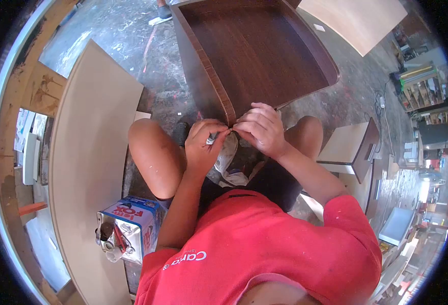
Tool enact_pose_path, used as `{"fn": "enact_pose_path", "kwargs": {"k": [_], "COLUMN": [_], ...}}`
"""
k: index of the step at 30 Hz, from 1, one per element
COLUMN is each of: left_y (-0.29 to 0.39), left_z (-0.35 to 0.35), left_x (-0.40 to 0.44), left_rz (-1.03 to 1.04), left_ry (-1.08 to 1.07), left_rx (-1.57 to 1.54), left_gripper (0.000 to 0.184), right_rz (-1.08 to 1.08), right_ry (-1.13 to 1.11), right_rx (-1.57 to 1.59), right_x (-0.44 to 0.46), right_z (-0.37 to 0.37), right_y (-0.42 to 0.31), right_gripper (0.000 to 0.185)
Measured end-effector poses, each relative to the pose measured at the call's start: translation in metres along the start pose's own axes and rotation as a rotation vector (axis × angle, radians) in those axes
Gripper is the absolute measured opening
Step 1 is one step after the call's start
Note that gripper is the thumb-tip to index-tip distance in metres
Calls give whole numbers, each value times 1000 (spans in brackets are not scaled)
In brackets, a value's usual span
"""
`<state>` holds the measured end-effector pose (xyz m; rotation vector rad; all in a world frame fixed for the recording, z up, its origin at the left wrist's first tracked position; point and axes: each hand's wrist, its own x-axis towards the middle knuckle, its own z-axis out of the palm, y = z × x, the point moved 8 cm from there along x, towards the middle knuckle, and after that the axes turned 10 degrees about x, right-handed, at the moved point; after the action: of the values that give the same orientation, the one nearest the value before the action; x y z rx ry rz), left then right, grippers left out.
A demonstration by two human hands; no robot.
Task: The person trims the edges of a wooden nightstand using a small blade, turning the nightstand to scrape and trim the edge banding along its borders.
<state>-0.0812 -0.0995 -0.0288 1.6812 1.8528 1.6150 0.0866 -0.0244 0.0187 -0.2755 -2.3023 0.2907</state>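
A dark brown wooden furniture piece (pixel 264 51) with raised edges stands in front of me, its near corner between my knees. At that corner my left hand (pixel 207 140) is closed, thumb and fingers pinched together, with something whitish tucked in its palm. Close against it, my right hand (pixel 258 127) has its fingers bent and pressed at the edge strip (pixel 219 91) of the corner. The fingertips of both hands nearly meet. What they pinch is too small to make out. A whitish cloth (pixel 226 157) lies below the hands.
A tin box (pixel 130 223) with tools inside stands at my left, beside a large pale panel (pixel 92 152). Another pale board (pixel 356 20) lies at the upper right. Small panels (pixel 348 147) stand by my right knee. Another person's foot (pixel 164 11) shows at the top.
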Motion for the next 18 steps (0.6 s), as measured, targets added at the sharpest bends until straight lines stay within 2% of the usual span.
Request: {"fn": "enact_pose_path", "kwargs": {"k": [6,9,12,13,15,16,18], "left_y": [-4,-14,-20,-10,12,6,8], "left_z": [1,6,9,2,-16,-12,-10], "left_x": [-1,-6,-9,-6,-1,-4,5], "left_rz": [-18,-118,-167,-85,82,52,77], "left_ry": [-39,-92,-235,-202,-111,-178,-88], "left_rx": [67,32,-33,-82,-185,-222,-221], "left_gripper": [16,14,28,36,55,77,78], "right_rz": [21,16,61,58,33,54,152], "right_ry": [-7,-9,-35,-79,-189,-164,-95], "right_rx": [-26,-59,-35,14,100,157,306], "right_x": [-6,-2,-3,-2,3,8,22], "right_z": [5,3,3,2,-5,-13,-31], "right_y": [1,-4,-6,-7,-12,-14,-10], "right_gripper": [20,26,21,21,22,20,17]}}
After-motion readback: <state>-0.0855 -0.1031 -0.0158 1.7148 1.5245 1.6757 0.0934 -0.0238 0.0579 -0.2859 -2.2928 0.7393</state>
